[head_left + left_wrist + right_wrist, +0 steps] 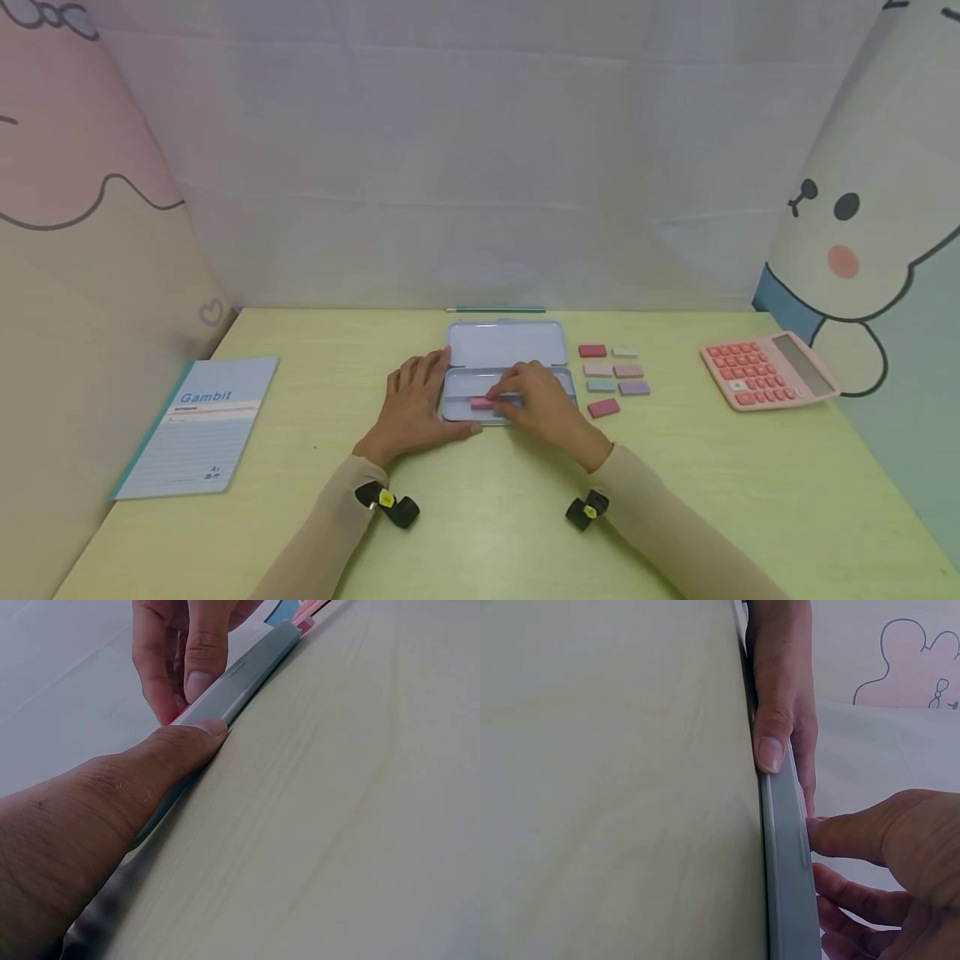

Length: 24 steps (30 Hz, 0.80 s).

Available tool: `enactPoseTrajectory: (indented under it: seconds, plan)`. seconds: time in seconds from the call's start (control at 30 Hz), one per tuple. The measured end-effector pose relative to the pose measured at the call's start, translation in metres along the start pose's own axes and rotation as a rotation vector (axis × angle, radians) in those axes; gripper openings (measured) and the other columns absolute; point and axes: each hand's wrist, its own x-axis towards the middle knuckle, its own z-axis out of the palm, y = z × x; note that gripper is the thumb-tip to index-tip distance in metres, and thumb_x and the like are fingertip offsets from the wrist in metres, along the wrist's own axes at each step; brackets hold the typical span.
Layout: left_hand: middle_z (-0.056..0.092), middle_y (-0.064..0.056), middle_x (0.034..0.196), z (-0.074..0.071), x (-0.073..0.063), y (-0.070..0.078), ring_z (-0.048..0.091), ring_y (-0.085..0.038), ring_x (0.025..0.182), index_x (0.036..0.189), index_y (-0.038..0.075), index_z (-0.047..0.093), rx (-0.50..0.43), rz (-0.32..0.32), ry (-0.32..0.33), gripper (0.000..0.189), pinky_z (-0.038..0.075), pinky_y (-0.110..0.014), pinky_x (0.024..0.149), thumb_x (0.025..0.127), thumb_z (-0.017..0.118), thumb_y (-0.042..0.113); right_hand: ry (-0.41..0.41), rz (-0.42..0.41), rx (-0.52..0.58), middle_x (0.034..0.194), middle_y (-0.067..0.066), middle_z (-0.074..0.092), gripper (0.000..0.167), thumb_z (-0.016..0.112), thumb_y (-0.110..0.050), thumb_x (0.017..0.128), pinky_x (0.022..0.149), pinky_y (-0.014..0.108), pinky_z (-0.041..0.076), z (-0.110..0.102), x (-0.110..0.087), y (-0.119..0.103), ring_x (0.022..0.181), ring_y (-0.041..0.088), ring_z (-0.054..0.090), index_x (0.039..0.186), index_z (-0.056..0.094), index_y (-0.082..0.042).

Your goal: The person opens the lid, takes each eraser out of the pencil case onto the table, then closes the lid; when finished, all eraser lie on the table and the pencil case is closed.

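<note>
An open pale blue tin pencil case (510, 345) lies at the table's middle, its lid tipped back. My left hand (414, 407) grips the left end of the case, fingers along the side and thumb at the front wall. In the left wrist view that thumb (191, 739) presses on the front edge. My right hand (542, 403) reaches into the case and pinches a small pink eraser (482, 403) near the left part; its fingertips partly hide the eraser. In the right wrist view, the front wall of the case (789, 847) hides most of the inside.
Right of the case lie several loose erasers, including a red one (592, 351) and a purple one (634, 388). Farther right sits a pink calculator (768, 372). A notebook (197, 429) lies at the left edge, and a pencil (495, 310) along the back edge.
</note>
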Motion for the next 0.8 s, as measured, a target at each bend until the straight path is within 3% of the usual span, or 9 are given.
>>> enactPoseTrajectory:
  seconds: [0.33,0.8]
  plan:
    - [0.031,-0.011,0.175,-0.0009,-0.0006,0.0012,0.026,-0.045,0.159,0.174,0.015,0.017,0.0,-0.001,0.0,0.13,0.02,-0.066,0.126,0.077,0.075,0.08,0.012,0.022,0.021,0.113,0.006,0.079,0.008,0.081,-0.012,0.094,0.102,0.053,0.051,0.0031,0.0,-0.0041,0.112,0.029,0.066,0.102,0.082,-0.014]
    - [0.032,-0.013,0.174,-0.0015,-0.0008,0.0022,0.026,-0.045,0.158,0.173,0.013,0.019,-0.01,0.001,0.004,0.13,0.02,-0.066,0.125,0.077,0.077,0.078,0.03,-0.006,0.056,0.106,0.006,0.078,0.007,0.078,-0.013,0.097,0.097,0.047,0.053,0.0072,0.0009,-0.001,0.105,0.025,0.069,0.103,0.077,-0.009]
